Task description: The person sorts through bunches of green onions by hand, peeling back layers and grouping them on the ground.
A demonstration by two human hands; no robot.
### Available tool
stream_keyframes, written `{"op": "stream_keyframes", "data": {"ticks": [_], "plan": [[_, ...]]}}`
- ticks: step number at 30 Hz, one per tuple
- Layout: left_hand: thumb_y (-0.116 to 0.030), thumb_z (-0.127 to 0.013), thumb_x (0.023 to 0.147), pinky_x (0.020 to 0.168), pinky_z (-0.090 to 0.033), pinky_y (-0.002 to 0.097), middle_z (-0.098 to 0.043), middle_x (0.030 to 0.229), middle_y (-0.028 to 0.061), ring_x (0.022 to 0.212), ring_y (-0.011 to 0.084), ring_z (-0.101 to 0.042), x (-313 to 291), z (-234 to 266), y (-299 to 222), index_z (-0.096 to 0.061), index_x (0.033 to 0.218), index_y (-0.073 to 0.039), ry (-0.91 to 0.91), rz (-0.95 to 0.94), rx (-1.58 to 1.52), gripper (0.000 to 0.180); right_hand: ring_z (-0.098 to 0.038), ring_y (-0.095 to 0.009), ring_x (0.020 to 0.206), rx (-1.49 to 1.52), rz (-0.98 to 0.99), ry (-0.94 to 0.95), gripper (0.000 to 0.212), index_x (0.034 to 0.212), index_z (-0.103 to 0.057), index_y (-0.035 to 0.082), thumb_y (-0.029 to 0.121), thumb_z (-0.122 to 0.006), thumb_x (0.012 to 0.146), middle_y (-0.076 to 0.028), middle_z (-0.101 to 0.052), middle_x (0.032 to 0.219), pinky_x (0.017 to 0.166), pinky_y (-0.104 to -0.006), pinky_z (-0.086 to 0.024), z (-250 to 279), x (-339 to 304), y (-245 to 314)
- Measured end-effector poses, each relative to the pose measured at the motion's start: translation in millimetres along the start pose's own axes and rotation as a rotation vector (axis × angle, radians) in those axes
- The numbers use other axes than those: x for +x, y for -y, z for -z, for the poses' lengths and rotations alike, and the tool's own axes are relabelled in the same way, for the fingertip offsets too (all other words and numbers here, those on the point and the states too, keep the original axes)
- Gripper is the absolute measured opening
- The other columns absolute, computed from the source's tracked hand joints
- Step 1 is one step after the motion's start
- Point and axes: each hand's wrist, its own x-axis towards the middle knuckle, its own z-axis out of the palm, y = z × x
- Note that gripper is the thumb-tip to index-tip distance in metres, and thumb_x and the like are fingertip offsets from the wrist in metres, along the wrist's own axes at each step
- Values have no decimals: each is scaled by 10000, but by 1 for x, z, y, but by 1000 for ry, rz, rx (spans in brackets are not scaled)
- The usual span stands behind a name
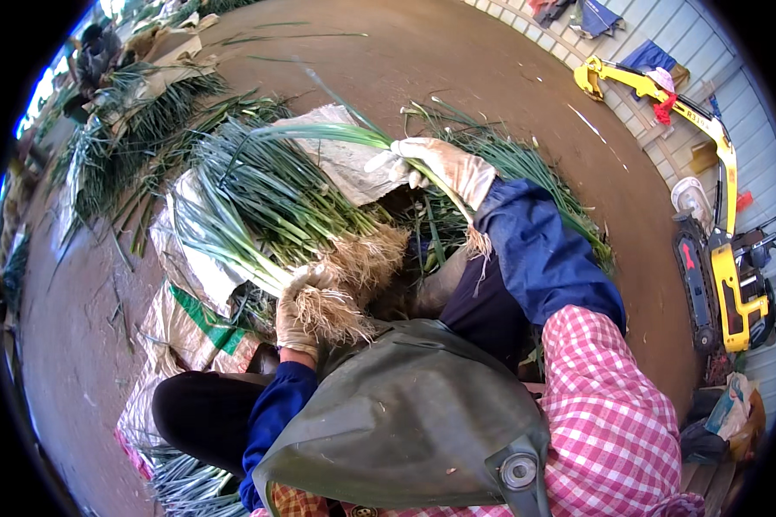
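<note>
Worker's gloved L hand [295, 314] clasps a green-onion bunch [248, 260] near its roots, beside the main pile [272, 185], while the R hand [444, 164] grips a few stalks [332, 131], their roots over the R leg. Tangled roots could snag, poss. bending stems or dropping strays; onions crowd both sides, w/ open floor [491, 73] beyond the R heap [535, 168].

Beyond the right grip [444, 162], brown floor [457, 52] leaves wide room to pass, though a loose spread of green onions [530, 168] lies just beside it. Between that and the left grip [298, 312], a heap of green onions [263, 194] (root ends facing the apron [405, 414]) blocks the low way across; the left knee [197, 409] hems the near side.
</note>
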Motion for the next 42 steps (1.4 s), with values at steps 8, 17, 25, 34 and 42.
{"op": "stream_keyframes", "data": {"ticks": [8,17,25,34,42], "plan": [[-162,-595,834,772,-535,416,-653,957,166,864,311,-640,2,9,2,-593,1019,25,-23,48,-32,263,-494,-63,588,513,-37,118,365,1179,-543,-64,227,-467,973,-23,-587,783,517,-194,-428,-23,10,-18],[-151,-520,870,868,-514,372,-635,1071,220,975,300,-624,-9,-6,3,-545,1128,134,96,177,-116,385,-460,-35,650,511,116,192,479,1266,-485,-71,289,-502,950,55,-508,740,592,-175,-352,-75,51,-41],[-193,-509,872,830,-517,388,-634,1001,208,881,280,-631,-37,-31,13,-558,1097,121,103,246,-175,390,-548,-110,645,735,-53,-56,265,1050,-620,-70,142,-586,894,-43,-587,746,602,-203,-446,-166,108,-133],[-173,-611,837,754,-541,387,-659,952,176,849,271,-649,-28,-11,9,-595,1013,59,-92,120,13,292,-630,-241,663,-522,-96,-143,316,805,-632,60,376,-639,827,-98,-658,737,610,-354,-468,-149,118,-141],[-173,-610,845,715,-554,391,-662,886,151,798,256,-655,-19,-8,11,-600,1016,46,-112,142,-43,279,-613,-350,740,-1147,263,-130,284,803,-626,86,365,-585,839,-142,-640,777,656,-436,-461,-160,107,-117]]}}
